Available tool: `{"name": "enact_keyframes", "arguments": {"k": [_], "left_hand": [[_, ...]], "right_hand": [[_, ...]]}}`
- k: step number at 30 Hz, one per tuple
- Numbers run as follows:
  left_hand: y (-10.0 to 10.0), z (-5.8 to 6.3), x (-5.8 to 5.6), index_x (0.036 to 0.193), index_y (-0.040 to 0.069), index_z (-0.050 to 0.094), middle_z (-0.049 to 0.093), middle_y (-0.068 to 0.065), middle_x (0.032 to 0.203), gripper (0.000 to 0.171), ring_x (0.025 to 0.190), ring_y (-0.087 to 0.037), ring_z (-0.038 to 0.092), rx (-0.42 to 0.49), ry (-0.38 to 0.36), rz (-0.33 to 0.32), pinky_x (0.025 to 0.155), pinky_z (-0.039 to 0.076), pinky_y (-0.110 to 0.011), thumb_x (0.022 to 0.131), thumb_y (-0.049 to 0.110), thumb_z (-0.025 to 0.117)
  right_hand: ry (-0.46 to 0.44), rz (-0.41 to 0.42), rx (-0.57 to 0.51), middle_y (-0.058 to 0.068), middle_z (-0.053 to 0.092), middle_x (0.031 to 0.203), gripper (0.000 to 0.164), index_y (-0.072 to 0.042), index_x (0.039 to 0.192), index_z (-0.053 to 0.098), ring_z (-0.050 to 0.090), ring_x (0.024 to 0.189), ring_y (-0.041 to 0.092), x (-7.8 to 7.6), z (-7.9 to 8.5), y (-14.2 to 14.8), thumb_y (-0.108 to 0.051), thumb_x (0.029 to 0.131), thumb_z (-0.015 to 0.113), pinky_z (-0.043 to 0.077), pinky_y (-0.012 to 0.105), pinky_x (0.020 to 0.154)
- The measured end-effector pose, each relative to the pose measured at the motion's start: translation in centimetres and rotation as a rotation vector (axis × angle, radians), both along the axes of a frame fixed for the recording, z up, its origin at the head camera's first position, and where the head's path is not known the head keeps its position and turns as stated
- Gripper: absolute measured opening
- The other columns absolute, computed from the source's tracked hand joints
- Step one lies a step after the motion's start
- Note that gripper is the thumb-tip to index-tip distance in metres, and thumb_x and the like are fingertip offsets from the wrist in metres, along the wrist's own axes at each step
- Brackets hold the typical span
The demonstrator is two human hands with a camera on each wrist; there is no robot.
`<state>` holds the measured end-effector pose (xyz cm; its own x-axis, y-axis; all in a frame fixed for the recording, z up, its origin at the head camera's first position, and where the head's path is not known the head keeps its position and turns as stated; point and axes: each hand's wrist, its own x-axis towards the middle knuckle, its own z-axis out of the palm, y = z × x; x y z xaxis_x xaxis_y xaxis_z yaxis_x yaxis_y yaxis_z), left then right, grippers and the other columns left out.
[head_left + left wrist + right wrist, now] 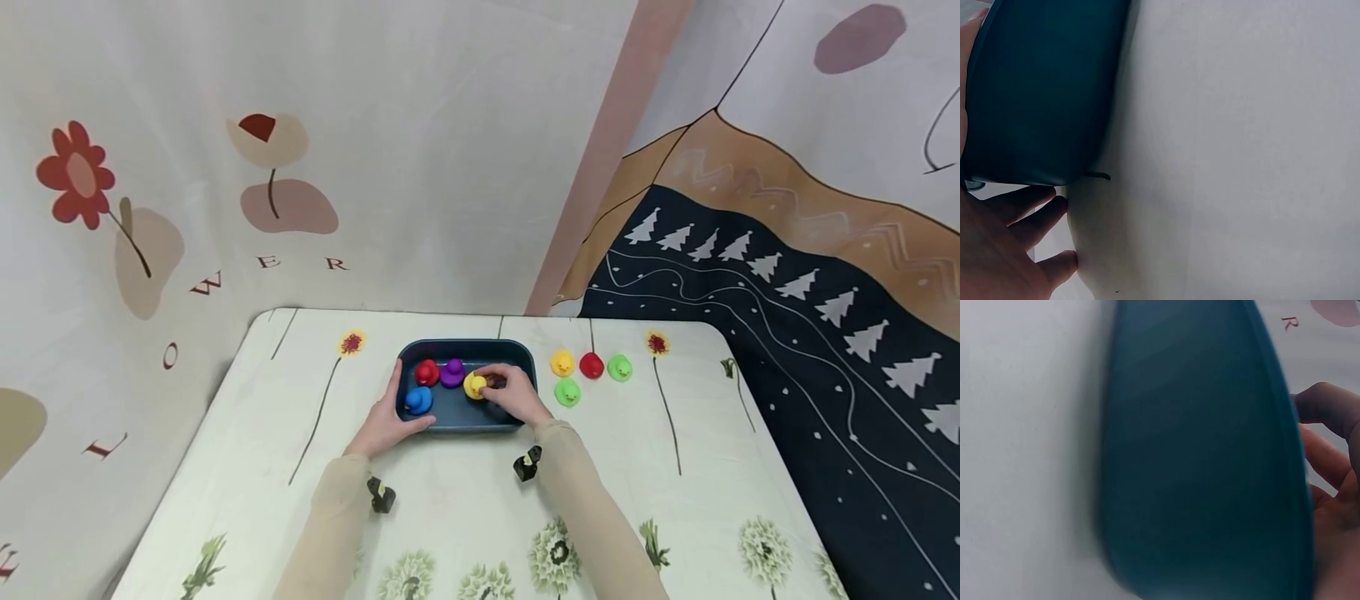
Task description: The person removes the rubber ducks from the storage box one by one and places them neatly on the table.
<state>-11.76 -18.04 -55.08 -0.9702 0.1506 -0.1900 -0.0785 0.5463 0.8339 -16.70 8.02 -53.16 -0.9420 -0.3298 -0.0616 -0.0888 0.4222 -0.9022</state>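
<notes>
A dark blue tray (465, 428) stands on the table. Inside it sit a red rubber duck (427, 372), a purple duck (452, 373) and a blue duck (418, 401). My left hand (384, 423) spreads round the tray's near left corner, fingers along the left side and thumb along the near wall; in the left wrist view its straight fingers (1041, 219) touch the tray wall (1041, 94). My right hand (517, 395) reaches over the near right rim and pinches a yellow duck (474, 385) inside the tray. In the right wrist view the tray wall (1197, 456) hides that duck.
Right of the tray lie a yellow duck (562, 362), a red duck (591, 365) and two green ducks, one in the back row (619, 367) and one in front (567, 392). A flowered cloth (450, 508) covers the table. Patterned curtains hang behind and at the right.
</notes>
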Motion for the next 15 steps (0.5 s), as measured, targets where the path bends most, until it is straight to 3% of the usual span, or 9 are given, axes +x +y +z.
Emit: {"name": "enact_keyframes", "arguments": {"k": [15], "left_hand": [[-0.1,-0.3,-0.1,0.154,0.032,-0.011,0.015,-0.022,0.157,0.117,0.138,-0.046,0.025,0.000,0.019,-0.012,0.107,0.024,-0.062,0.080,0.044,0.078]], "right_hand": [[0.035,-0.023,-0.020,0.006,0.062,0.112,0.028,-0.007,0.115,0.069,0.057,0.091,0.020,1.6,1.2,1.4,-0.001,0.087,0.068,0.051,0.029,0.078]]}}
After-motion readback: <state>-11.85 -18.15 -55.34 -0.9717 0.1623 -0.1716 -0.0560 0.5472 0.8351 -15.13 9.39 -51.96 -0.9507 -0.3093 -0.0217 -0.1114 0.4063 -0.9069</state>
